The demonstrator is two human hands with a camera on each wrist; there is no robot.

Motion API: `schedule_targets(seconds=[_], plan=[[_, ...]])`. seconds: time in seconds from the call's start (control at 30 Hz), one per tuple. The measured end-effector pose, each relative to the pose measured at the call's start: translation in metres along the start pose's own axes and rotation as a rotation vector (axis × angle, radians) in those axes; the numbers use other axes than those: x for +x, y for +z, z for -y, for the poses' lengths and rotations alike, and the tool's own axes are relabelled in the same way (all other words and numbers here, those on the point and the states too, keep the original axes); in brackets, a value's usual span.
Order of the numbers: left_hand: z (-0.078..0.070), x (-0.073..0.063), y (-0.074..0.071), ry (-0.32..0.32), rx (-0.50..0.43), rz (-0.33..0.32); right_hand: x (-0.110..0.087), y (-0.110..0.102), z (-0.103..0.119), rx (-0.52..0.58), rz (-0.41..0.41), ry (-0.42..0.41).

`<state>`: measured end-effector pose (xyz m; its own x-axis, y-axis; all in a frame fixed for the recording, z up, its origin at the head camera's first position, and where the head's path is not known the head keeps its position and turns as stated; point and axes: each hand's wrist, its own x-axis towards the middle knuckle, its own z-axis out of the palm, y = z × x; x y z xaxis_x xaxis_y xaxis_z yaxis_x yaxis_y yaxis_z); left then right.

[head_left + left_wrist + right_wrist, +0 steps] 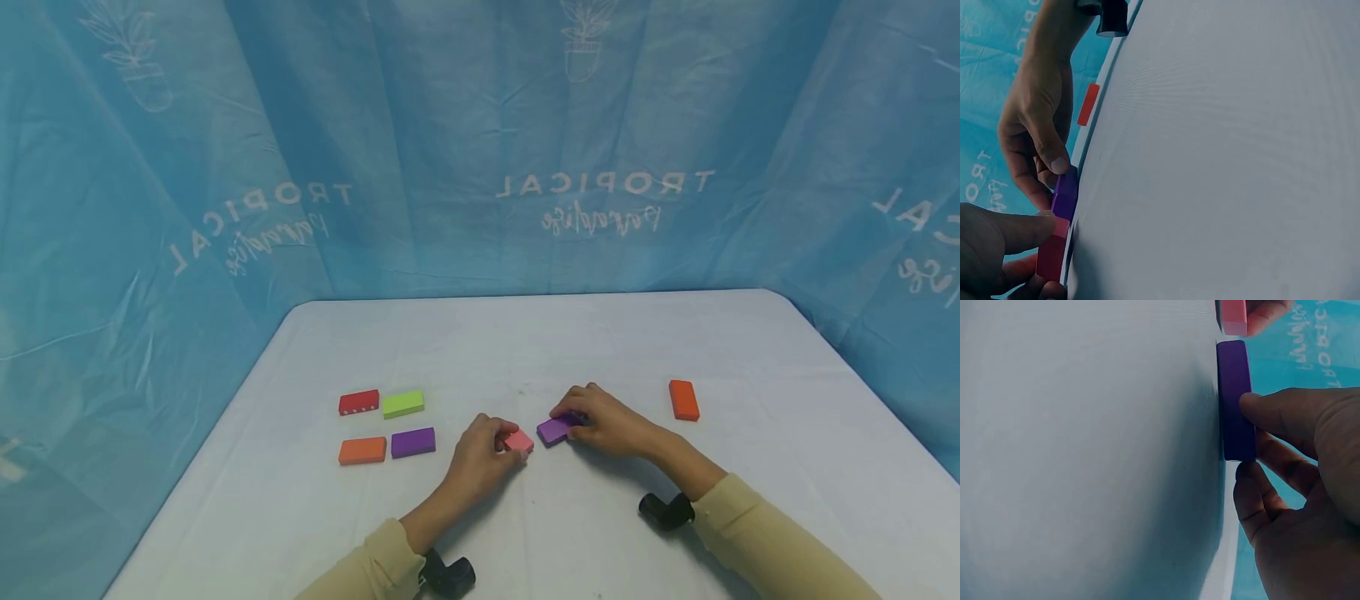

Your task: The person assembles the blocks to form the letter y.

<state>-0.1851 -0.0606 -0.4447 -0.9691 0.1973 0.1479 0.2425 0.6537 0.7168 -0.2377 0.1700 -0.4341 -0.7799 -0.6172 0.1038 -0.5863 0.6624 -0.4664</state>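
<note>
Near the middle of the table, my left hand [480, 458] pinches a pink block [519, 442] between thumb and fingers. Just to its right, my right hand [611, 421] pinches a purple block [555, 429], thumb on the near side and fingers on the far side. A small gap separates the two blocks in the head view. The right wrist view shows the purple block [1235, 400] standing along the table with the thumb on its face, and the end of the pink block [1234, 319] close by.
Left of my hands lie a red block [359, 402] with white dots, a lime green block [403, 404], an orange block [363, 451] and a second purple block [413, 442]. An orange-red block [684, 400] lies at the right. Blue curtains [450, 150] hang around the white table [600, 533].
</note>
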Motion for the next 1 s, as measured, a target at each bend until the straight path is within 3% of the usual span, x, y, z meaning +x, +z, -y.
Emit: schedule_targets(seconds=[0.53,0.77,1.0], plan=[[0.0,0.001,0.003,0.031,0.085,0.024,0.001,0.002,-0.001,0.001,0.002,-0.017],[-0.003,-0.002,0.001,0.019,0.082,0.039,-0.003,0.002,0.001,0.026,-0.029,0.092],[-0.003,-0.005,-0.004,0.048,0.094,0.035,-0.008,0.002,0.005,0.06,-0.118,0.207]])
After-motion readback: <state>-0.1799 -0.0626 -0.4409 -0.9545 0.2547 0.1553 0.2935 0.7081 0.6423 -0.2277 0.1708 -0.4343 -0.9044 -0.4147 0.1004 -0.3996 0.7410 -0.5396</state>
